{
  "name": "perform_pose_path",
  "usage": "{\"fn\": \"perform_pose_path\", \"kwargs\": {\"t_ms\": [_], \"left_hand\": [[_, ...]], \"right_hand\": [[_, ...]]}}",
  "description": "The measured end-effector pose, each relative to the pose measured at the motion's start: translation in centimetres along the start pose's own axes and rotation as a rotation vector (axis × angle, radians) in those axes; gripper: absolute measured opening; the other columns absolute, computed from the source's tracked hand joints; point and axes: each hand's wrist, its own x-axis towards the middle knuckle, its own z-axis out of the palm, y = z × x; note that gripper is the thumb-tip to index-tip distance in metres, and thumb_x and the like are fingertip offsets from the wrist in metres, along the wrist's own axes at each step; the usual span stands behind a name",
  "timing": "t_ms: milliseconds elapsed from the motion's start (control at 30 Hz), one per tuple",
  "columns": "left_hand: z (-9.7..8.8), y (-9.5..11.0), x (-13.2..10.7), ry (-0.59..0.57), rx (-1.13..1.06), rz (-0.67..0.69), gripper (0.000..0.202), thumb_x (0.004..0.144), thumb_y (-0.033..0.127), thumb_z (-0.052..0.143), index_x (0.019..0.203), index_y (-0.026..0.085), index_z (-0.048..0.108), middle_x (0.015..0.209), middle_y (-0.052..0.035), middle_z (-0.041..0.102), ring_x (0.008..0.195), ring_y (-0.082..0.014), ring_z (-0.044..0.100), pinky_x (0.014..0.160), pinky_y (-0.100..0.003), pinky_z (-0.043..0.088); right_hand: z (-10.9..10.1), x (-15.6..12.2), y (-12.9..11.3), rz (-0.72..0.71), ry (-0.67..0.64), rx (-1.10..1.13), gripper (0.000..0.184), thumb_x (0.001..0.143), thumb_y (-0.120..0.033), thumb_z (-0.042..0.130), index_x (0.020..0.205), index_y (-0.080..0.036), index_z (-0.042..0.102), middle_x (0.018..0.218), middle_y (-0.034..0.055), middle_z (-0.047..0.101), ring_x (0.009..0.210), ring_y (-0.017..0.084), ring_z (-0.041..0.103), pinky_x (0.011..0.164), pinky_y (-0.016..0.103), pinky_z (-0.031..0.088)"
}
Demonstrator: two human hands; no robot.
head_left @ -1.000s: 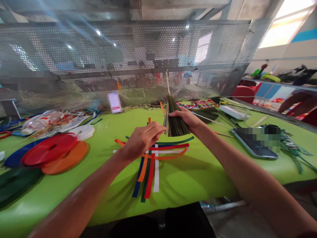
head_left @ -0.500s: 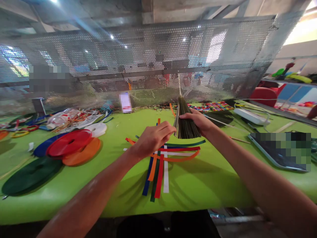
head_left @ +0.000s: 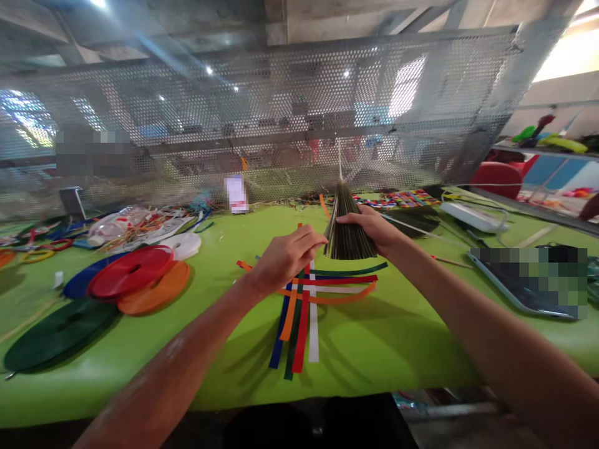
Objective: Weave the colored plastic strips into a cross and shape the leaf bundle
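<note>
My right hand (head_left: 372, 227) is wrapped round a fan-shaped bundle of thin dark green strips (head_left: 345, 227), held upright above the green table (head_left: 388, 337); one pale stick pokes out of its top. My left hand (head_left: 285, 257) is just left of the bundle, fingers pinched together at its lower left edge, touching the strips. Under both hands lies a crossed weave of coloured ribbon strips (head_left: 304, 305): red, white, orange, blue and green.
Flat rolls of ribbon lie at the left: red (head_left: 128, 269), orange (head_left: 156, 293), dark green (head_left: 58, 333), white (head_left: 185, 243). A tablet (head_left: 510, 280) lies at the right. A perforated metal screen (head_left: 281, 112) stands behind the table, with scraps along its foot.
The view shifted left at first, then held. My left hand's fingers have closed in on the bundle's lower left edge. The bundle has stayed upright in my right hand.
</note>
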Motion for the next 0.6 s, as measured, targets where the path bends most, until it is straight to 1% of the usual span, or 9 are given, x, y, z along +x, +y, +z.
{"fn": "perform_pose_path", "kwargs": {"t_ms": [67,133,233,367,500,600], "left_hand": [[0.0,-0.1,-0.1,0.015,0.033,0.006,0.021,0.103,0.017,0.043,0.113,0.015,0.061,0.099,-0.0072,0.068,0.086,-0.0147,0.065,0.074,-0.025,0.053],[0.0,-0.2,-0.2,0.036,0.081,-0.007,0.020,0.102,0.017,0.046,0.114,0.014,0.061,0.098,-0.0069,0.068,0.078,-0.0130,0.063,0.069,-0.023,0.051],[0.0,-0.4,-0.3,0.062,0.140,-0.027,0.018,0.101,0.018,0.046,0.109,0.013,0.062,0.092,-0.0049,0.067,0.069,-0.0110,0.059,0.062,-0.022,0.047],[0.0,-0.6,-0.4,0.098,0.180,-0.020,0.017,0.102,0.018,0.044,0.105,0.015,0.061,0.089,-0.0034,0.066,0.070,-0.0110,0.059,0.063,-0.022,0.045],[0.1,-0.8,-0.3,0.153,0.140,-0.063,0.015,0.102,0.018,0.045,0.101,0.016,0.060,0.087,-0.0029,0.064,0.070,-0.0108,0.059,0.063,-0.022,0.045],[0.0,-1.3,-0.2,0.239,0.016,-0.143,0.013,0.101,0.018,0.046,0.096,0.017,0.058,0.083,-0.0011,0.060,0.065,-0.0091,0.058,0.063,-0.022,0.047]], "right_hand": [[0.1,0.0,-0.1,0.003,0.016,0.002,0.027,0.064,-0.025,0.077,0.081,-0.021,0.056,0.070,0.0005,0.065,0.057,0.015,0.061,0.061,0.033,0.057],[0.1,0.0,-0.2,0.002,0.031,0.005,0.026,0.064,-0.024,0.076,0.080,-0.021,0.056,0.070,0.0005,0.064,0.057,0.015,0.061,0.061,0.032,0.057],[0.2,0.0,-0.3,0.001,0.042,0.008,0.025,0.063,-0.023,0.076,0.080,-0.021,0.057,0.070,0.0003,0.064,0.057,0.014,0.060,0.061,0.032,0.057],[0.3,0.0,-0.2,0.007,0.034,0.009,0.027,0.063,-0.022,0.077,0.082,-0.021,0.057,0.071,0.0005,0.065,0.059,0.015,0.062,0.061,0.031,0.057],[0.2,0.0,0.1,0.030,0.008,0.006,0.028,0.064,-0.023,0.077,0.082,-0.022,0.056,0.072,0.0013,0.066,0.061,0.017,0.063,0.060,0.032,0.058],[0.2,0.1,0.3,0.053,-0.016,0.001,0.027,0.063,-0.023,0.077,0.081,-0.022,0.057,0.073,0.0022,0.068,0.061,0.017,0.064,0.059,0.032,0.058]]}}
